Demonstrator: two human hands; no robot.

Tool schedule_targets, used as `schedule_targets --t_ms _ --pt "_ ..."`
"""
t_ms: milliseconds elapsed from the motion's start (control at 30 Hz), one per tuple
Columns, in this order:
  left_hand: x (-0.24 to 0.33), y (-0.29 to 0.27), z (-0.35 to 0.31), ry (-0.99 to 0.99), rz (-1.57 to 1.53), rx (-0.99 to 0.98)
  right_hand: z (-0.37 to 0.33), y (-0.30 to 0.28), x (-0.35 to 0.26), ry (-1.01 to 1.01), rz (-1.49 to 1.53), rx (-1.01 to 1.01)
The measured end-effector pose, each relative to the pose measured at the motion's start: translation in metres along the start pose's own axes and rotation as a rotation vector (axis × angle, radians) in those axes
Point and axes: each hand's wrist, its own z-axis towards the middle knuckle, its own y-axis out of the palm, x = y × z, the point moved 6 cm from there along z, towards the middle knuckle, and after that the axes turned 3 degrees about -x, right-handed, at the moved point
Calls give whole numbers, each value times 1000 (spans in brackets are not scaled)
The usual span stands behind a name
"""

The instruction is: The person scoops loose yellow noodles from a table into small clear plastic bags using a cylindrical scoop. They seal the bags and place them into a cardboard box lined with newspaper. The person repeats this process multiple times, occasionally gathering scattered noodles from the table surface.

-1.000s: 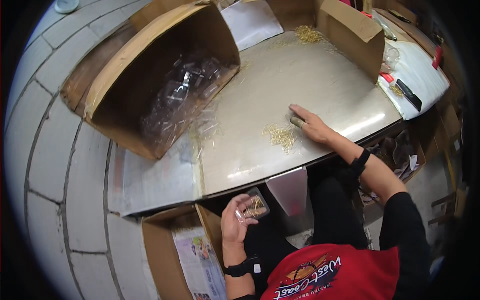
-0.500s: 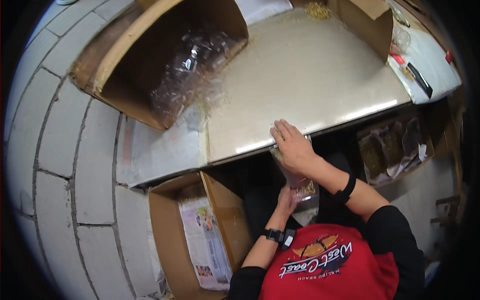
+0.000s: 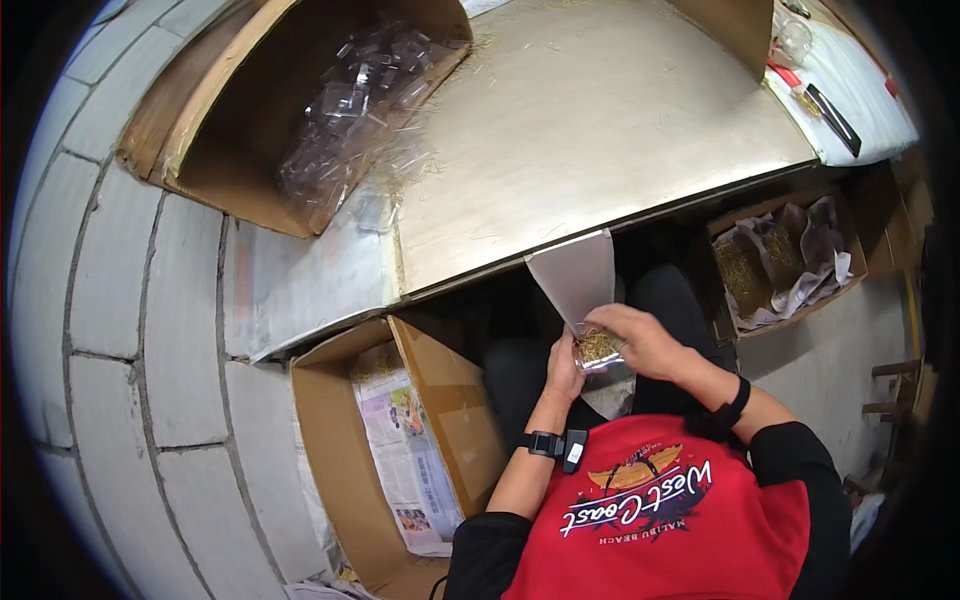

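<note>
A small clear plastic box (image 3: pixel 598 362) filled with thin gold-coloured metal pieces (image 3: pixel 595 345) is held over my lap. My left hand (image 3: pixel 565 370) is closed round its left side. On the other side, my right hand (image 3: pixel 642 342) grips the box with curled fingers near its upper edge and the gold pieces. A pale, narrow sheet-like strip (image 3: pixel 578 272) slopes from the table's front edge down to the box; its lower end is partly hidden by my fingers.
The metal-topped table (image 3: pixel 560 130) carries a tipped carton (image 3: pixel 240 130) with many clear plastic boxes (image 3: pixel 365 85) spilling out. A paper-lined carton (image 3: pixel 450 400) stands at lower left. Another carton (image 3: pixel 790 320) at right holds gold pieces. A black-handled cutter (image 3: pixel 835 120) lies at far right.
My right hand has moved down from the table edge to the plastic box, uncovering the pale strip. My left hand stays at the box, which has shifted slightly up in view.
</note>
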Motion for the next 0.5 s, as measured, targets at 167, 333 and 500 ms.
schedule_targets --t_ms 167,333,500 --pt "-22 -22 6 -41 10 85 -13 51 21 25 -257 -392" --pt "-16 -44 -3 -74 89 14 28 -74 -21 -245 -217 153" --pt "-7 -52 0 -34 113 -34 56 -269 66 232 -603 609"
